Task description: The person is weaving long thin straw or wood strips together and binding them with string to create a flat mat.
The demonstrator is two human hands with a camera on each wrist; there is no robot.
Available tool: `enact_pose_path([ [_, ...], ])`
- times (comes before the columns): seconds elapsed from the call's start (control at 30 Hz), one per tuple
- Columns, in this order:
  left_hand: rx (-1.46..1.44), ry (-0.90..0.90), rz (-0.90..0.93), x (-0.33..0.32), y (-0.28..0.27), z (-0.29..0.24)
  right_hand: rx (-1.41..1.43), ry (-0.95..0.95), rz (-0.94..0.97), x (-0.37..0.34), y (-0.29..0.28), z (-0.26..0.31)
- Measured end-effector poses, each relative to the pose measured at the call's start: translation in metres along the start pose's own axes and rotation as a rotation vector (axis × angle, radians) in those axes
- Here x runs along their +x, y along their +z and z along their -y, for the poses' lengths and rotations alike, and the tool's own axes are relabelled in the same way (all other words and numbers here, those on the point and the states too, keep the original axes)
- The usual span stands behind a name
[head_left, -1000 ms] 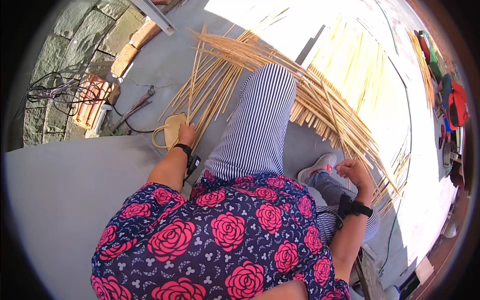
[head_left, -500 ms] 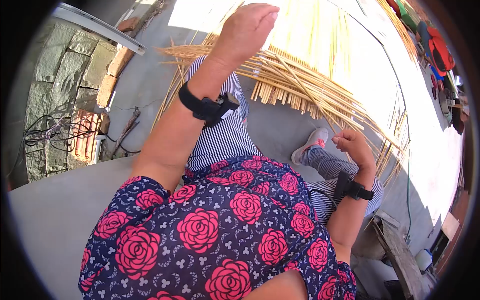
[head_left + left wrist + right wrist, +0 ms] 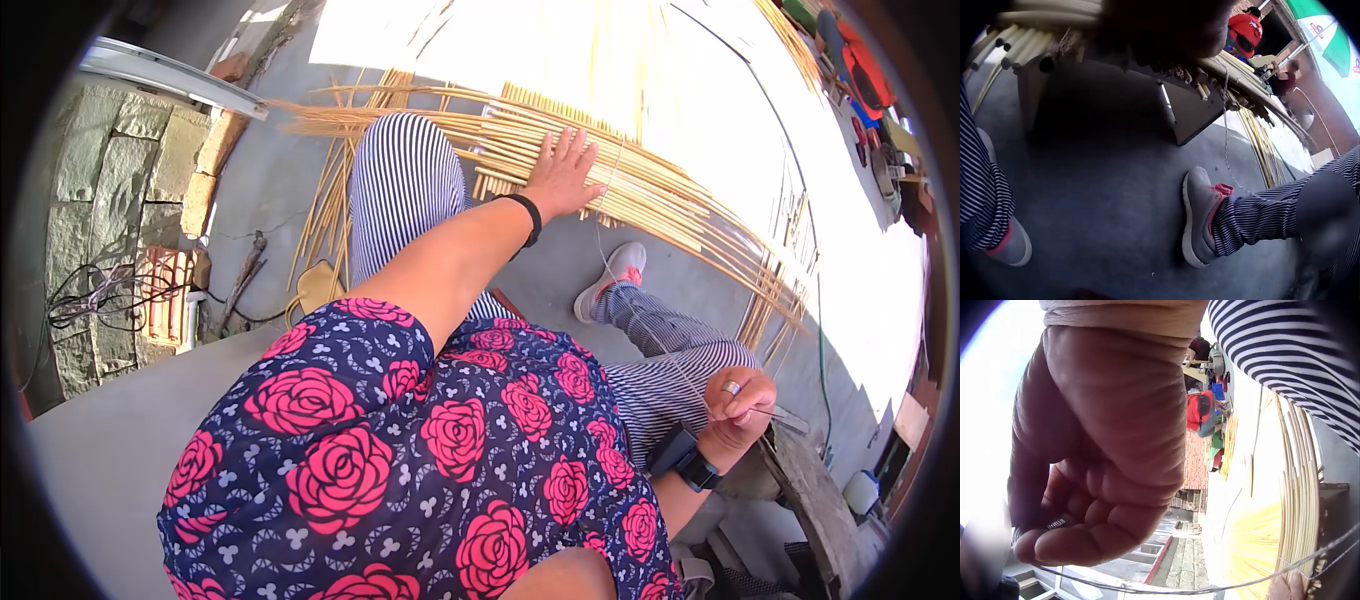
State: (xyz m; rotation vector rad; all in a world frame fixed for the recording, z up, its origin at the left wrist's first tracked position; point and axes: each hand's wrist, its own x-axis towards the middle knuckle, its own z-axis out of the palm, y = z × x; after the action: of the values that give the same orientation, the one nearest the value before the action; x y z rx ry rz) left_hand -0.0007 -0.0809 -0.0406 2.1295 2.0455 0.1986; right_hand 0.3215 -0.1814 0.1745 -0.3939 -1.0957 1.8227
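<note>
In the head view my left hand (image 3: pixel 562 178) lies with fingers spread across a layer of long pale reed stalks (image 3: pixel 660 200). A thin string (image 3: pixel 600 240) rises from the stalks beside that hand and runs back to my right hand (image 3: pixel 738 405), which pinches it in curled fingers near my knee. The right wrist view shows the string (image 3: pixel 1210 590) stretched from the curled fingers (image 3: pixel 1085 540) toward the stalks, where my left fingertips press. From below, the left wrist view shows the cut stalk ends (image 3: pixel 1019 50) and the string (image 3: pixel 1227 125) hanging past them.
Loose stalks (image 3: pixel 325 205) lie on the concrete left of my knee, near a yellow bag (image 3: pixel 318 285). Tangled cable (image 3: pixel 105 300) lies by the stone wall (image 3: pixel 80 230). A weathered wooden board (image 3: pixel 810 500) stands at my right. A person in red (image 3: pixel 1246 31) is farther off.
My left hand went from the loose stalks by the bag, up over the mat, and down flat onto the layered stalks. My right hand drew back toward my body, string now visible.
</note>
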Motion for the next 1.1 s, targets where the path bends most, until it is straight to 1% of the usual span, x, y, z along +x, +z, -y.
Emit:
enact_pose_path([
  [0.1, 0.019, 0.014, -0.024, -0.001, 0.004, 0.001, 0.098, -0.118, 0.101, -0.001, 0.0, 0.019],
  [0.13, 0.026, 0.017, -0.032, -0.001, 0.005, 0.0, 0.201, -0.157, 0.232, 0.003, -0.003, 0.029],
  [0.2, 0.042, 0.015, -0.038, 0.0, 0.006, 0.0, 0.201, -0.183, 0.429, 0.008, -0.001, 0.06],
  [0.27, 0.053, 0.011, -0.031, 0.0, 0.006, -0.001, 0.315, -0.251, 0.315, 0.004, 0.03, 0.092],
  [0.33, 0.074, 0.014, -0.021, -0.002, 0.003, -0.002, 0.411, -0.369, 0.133, -0.002, 0.06, 0.124],
  [0.37, 0.083, 0.015, -0.02, -0.001, 0.001, -0.002, 0.354, -0.438, 0.07, -0.003, 0.071, 0.139],
  [0.43, 0.083, 0.006, -0.011, 0.0, 0.002, -0.003, 0.115, -0.559, 0.0, -0.008, 0.085, 0.156],
  [0.53, 0.094, 0.006, 0.006, 0.0, 0.001, -0.002, -0.219, -0.726, -0.085, -0.011, 0.1, 0.167],
  [0.63, 0.088, 0.002, 0.02, 0.001, 0.002, -0.002, -0.465, -0.842, -0.147, -0.011, 0.114, 0.174],
  [0.8, 0.133, -0.007, 0.088, 0.005, -0.006, -0.003, -0.702, -0.952, -0.192, -0.012, 0.13, 0.181],
  [0.97, 0.063, -0.01, 0.019, 0.006, 0.0, -0.002, -0.819, -1.018, -0.204, -0.012, 0.137, 0.188],
  [1.03, 0.064, -0.003, 0.012, 0.007, 0.0, -0.001, -0.83, -1.034, -0.204, -0.012, 0.135, 0.193],
  [1.07, 0.074, -0.004, 0.02, 0.008, 0.0, -0.001, -0.74, -0.949, -0.157, -0.011, 0.134, 0.188],
  [1.1, 0.083, -0.005, 0.029, 0.007, 0.0, -0.002, -0.634, -0.961, -0.249, -0.008, 0.133, 0.183],
])
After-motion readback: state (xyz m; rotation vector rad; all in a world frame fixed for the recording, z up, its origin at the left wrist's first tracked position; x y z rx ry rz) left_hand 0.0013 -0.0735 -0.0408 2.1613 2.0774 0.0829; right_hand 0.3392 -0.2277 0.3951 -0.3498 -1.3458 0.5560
